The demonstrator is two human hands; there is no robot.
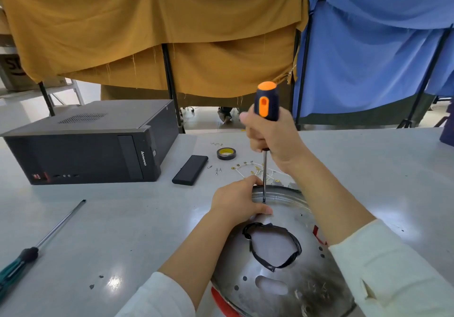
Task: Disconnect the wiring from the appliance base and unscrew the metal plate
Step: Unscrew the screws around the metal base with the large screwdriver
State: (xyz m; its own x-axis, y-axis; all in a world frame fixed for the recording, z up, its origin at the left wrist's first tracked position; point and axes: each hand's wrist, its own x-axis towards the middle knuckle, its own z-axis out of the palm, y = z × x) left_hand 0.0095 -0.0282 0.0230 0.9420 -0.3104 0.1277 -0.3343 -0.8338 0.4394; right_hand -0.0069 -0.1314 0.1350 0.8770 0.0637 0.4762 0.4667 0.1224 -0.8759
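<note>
The metal plate (277,250) lies on the grey table (147,218) close in front of the person, a round, domed sheet of bright steel with a taped cut-out near its middle. It looks thin, stiff and light, with a smooth face likely to slide and spin under a driven tool, so it is best steadied at the rim or beside the screw. As a disc it has no real long axis; its dome faces up. The left hand (239,203) rests on the plate's far edge, fingers curled over the rim just beside the tool tip. The right hand (272,134) is wrapped tight around the handle of the screwdriver (264,169), whose shaft stands nearly upright, tip down on the plate. The loose wiring (253,171) with brass terminals lies just beyond the plate.
</note>
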